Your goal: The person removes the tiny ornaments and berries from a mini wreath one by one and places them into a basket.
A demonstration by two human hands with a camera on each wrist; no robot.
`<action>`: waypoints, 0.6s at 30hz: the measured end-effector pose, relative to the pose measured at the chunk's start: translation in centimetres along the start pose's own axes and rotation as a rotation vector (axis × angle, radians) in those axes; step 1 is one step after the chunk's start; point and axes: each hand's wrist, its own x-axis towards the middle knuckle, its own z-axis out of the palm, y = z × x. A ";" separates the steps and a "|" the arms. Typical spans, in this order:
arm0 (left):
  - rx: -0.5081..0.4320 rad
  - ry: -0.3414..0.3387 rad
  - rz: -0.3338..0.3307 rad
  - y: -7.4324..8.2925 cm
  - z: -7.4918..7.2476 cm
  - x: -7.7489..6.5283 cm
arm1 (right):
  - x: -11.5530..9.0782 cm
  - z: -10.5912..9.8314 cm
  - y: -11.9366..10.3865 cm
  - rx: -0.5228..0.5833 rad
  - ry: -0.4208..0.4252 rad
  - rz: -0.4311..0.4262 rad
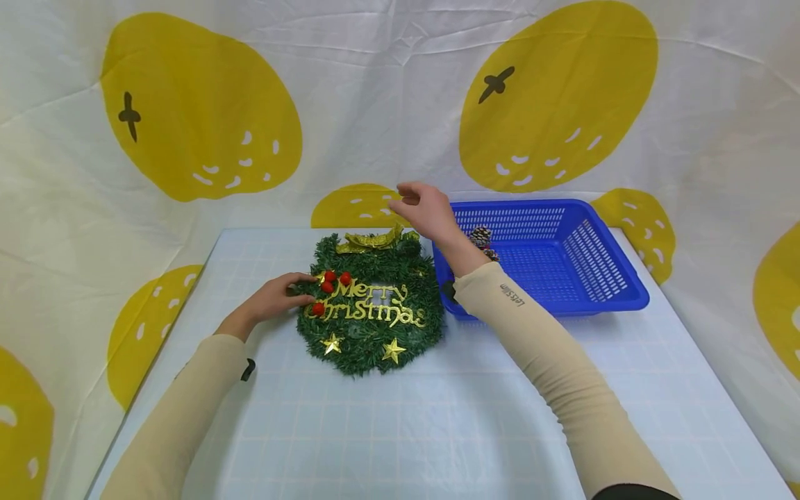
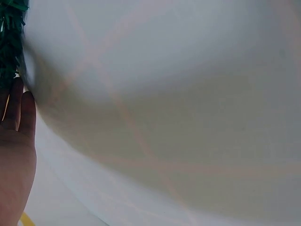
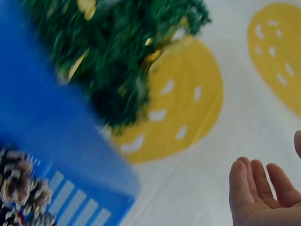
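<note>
A green tinsel wreath [image 1: 369,347] lies on the table with gold "Merry Christmas" lettering [image 1: 375,305] across its middle. Red berries [image 1: 328,286] sit at its left side, gold stars [image 1: 394,351] low on it, and a gold ribbon bow [image 1: 371,241] at its top. My left hand [image 1: 271,302] touches the wreath's left edge by the berries, thumb and forefinger apart; in the left wrist view its visible fingers [image 2: 28,113] are nearly straight. Raised between the bow and the basket, my right hand [image 1: 428,212] is empty, its fingers [image 3: 261,183] loosely bent in the right wrist view.
A blue plastic basket [image 1: 600,264] stands at the back right, beside the wreath. Pine cones [image 1: 481,237] lie at its left end, partly behind my right forearm. A white curtain [image 1: 387,90] with yellow fruit prints hangs behind the pale checked table [image 1: 400,430].
</note>
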 end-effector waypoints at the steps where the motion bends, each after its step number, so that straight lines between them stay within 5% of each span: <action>1: -0.002 0.001 -0.001 0.0 0.0 0.0 | -0.1 0.5 -0.2 0.003 -0.010 -0.008; 18: -0.026 0.008 -0.014 -0.3 0.2 0.2 | -1.3 7.8 -0.6 0.026 -0.152 -0.036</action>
